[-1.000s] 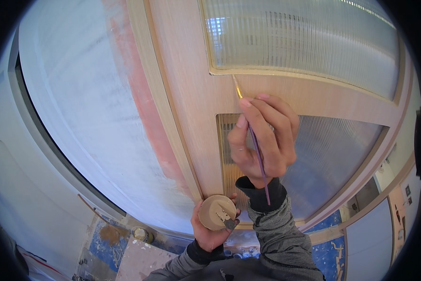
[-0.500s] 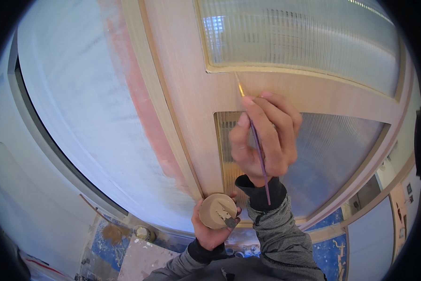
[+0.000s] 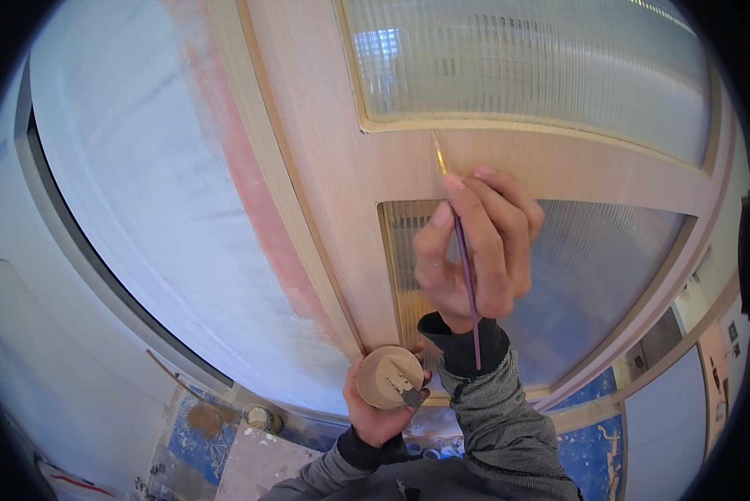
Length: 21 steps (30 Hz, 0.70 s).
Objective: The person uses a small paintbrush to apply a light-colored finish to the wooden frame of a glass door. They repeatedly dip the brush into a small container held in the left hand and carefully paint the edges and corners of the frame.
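Note:
Between the thumb and fingers of my right hand (image 3: 483, 242) is a thin paintbrush (image 3: 466, 275) with a purple handle and a gold ferrule. Its fine tip points up to the lower edge of the upper ribbed glass pane (image 3: 525, 67), at the yellowish wooden beading (image 3: 492, 126); whether it touches cannot be told. The hand is in front of the lower ribbed pane (image 3: 592, 275) of a pale wooden door (image 3: 316, 167). Low in view, my left hand (image 3: 375, 417) is closed around a small round bowl (image 3: 375, 380) of beige paint or filler, with a dark-tipped, smeared tool (image 3: 410, 396) in it.
Left of the door frame, a white wall (image 3: 133, 167) carries a pinkish strip (image 3: 254, 196). Below are a paint-spotted board (image 3: 262, 463), an open can (image 3: 260, 419) and a blue floor covering (image 3: 579, 455) with scraps. A stick (image 3: 170, 371) leans at the lower left.
My right hand and the brush have moved slightly to the right along the pane's lower edge. My left hand keeps the bowl in nearly the same place.

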Each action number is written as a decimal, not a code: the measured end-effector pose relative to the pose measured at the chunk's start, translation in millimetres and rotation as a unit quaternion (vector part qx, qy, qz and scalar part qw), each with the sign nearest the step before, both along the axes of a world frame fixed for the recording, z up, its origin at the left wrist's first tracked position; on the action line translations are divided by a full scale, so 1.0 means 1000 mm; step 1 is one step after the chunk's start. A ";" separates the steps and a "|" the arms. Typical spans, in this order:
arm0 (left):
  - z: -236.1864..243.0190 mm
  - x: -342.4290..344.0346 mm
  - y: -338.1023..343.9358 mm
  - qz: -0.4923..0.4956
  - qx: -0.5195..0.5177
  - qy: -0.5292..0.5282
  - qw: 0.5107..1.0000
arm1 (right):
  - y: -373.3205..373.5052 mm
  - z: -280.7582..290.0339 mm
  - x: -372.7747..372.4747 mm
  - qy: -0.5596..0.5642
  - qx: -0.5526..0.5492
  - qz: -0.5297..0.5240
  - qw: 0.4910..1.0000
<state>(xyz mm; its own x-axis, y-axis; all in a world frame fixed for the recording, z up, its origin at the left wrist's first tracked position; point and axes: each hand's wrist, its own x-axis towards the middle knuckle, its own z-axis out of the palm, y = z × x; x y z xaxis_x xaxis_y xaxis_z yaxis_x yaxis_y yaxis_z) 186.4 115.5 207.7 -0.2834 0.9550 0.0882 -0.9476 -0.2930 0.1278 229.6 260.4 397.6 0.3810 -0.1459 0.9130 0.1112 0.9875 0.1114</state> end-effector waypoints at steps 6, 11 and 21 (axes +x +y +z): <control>0.000 0.000 -0.001 0.009 -0.012 0.007 1.000 | -0.001 0.000 0.000 0.001 0.000 -0.009 1.000; -0.003 -0.002 -0.001 0.001 -0.003 0.005 1.000 | 0.001 0.000 -0.001 0.033 -0.004 -0.021 0.999; -0.007 -0.004 -0.001 -0.013 0.001 -0.003 1.000 | -0.003 -0.002 -0.001 -0.030 -0.005 -0.033 0.999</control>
